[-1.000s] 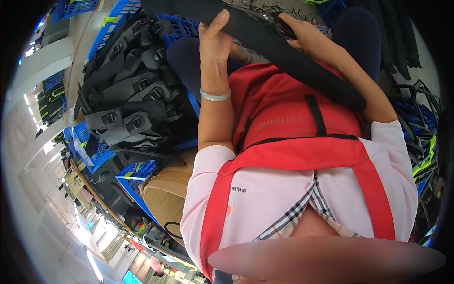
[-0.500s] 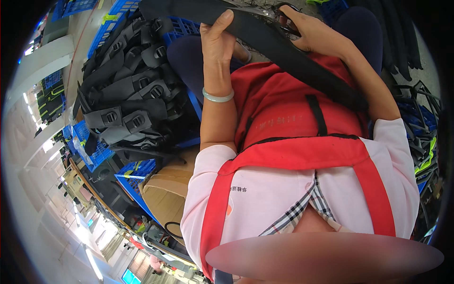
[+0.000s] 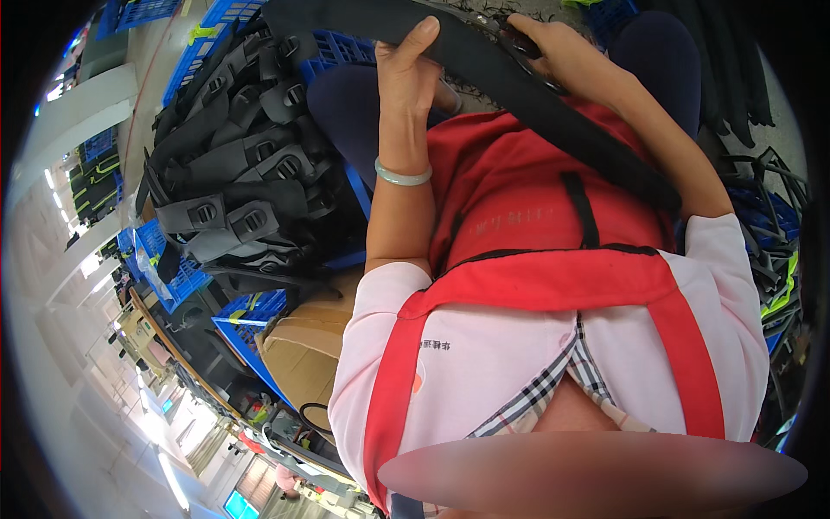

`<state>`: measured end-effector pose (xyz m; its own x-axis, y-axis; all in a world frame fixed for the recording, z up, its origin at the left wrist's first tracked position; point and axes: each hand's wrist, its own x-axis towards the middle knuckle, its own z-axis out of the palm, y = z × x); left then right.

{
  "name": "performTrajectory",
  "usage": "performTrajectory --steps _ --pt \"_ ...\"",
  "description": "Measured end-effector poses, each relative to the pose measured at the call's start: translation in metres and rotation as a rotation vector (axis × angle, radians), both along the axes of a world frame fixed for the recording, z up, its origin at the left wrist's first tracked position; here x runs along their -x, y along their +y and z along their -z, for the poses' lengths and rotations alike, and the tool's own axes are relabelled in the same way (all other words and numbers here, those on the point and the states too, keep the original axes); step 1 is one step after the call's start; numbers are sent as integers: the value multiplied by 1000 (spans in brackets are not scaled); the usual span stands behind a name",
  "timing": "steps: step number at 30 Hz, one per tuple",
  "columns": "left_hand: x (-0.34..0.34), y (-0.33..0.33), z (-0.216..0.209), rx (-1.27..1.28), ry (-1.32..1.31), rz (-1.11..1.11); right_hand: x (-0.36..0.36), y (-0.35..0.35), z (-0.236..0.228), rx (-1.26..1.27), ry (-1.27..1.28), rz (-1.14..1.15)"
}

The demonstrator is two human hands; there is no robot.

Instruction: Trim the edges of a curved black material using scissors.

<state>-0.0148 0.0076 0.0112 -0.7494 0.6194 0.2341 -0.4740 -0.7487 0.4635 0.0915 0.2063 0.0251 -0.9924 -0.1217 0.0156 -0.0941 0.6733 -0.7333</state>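
At the upper middle of the view, above the lap: one long black strap (image 3: 540,111), padded and smooth, running aslant from the top left edge down to the inside of the right forearm, its lower end lying against the apron.

Left hand (image 3: 409,67): clamped on the strap, thumb laid over the top face, fingers mostly hidden behind. One pale bracelet (image 3: 403,176) at the wrist.

Right hand (image 3: 566,59): apart from the left, closed around the dark handles of a pair of scissors (image 3: 521,41). The blades point toward the strap's far edge — whether they touch it, or stand open, cannot be told.

Clothing: one red apron (image 3: 510,195) with wide shoulder bands and a short black tie; one pale pink shirt (image 3: 372,346), short-sleeved; dark trousers (image 3: 661,60), one knee showing at either side of the strap.

At the person's left: a heaped pile of black straps (image 3: 251,177) with buckles, overlapping, blue crate (image 3: 232,10) walls showing around it. Below the pile, one brown cardboard box (image 3: 298,355), flap bent, and a smaller blue basket (image 3: 181,281).

At the person's right: several plain black strips (image 3: 722,69) laid side by side; lower down, a tangle of dark bands (image 3: 765,186) — one yellow-green strip (image 3: 782,290) among them.

On the floor beyond the lap: dark thread-like scraps (image 3: 471,88), scattered.
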Motion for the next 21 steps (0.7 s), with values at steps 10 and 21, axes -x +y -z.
performTrajectory --steps 10,21 --pt "-15 2 -22 418 -38 -151 5 5 -42 -2 -185 -51" --pt "0 -4 16 136 11 -4 -6 10 -4 -63 -41 -10"
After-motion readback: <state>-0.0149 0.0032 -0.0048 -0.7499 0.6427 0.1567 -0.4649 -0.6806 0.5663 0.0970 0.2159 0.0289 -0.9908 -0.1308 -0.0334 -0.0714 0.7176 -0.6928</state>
